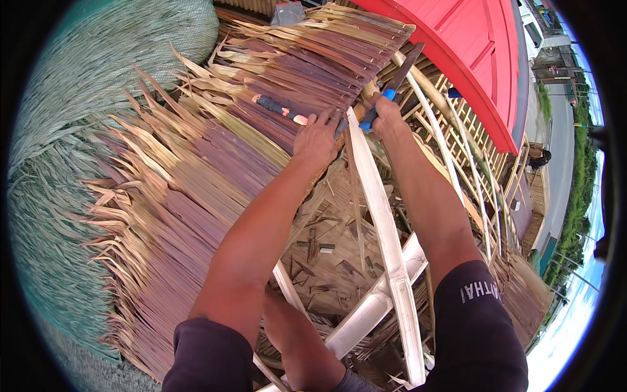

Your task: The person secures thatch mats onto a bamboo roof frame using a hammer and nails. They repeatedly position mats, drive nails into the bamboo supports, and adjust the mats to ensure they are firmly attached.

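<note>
My right hand (385,116) is closed round the blue handle of a handsaw (403,68). The saw's dark blade points up and away, along the upper edge of the thatch beside some bamboo. On that same edge, just left of the saw, my left hand (318,136) grips the rim of the palm-leaf thatch (222,153), fingers bent over it and thumb hidden. Beside those fingers, a tool with a black and orange handle (277,106) lies on the leaves; its working end is not clear to me.
A pale wooden beam (385,242) runs below my hands, crossed by another beam (369,313). Offcuts lie on the woven floor (339,248) beneath. A red roof panel (460,52) rises at the upper right. Green netting (59,196) covers the left; a road (558,150) passes far right.
</note>
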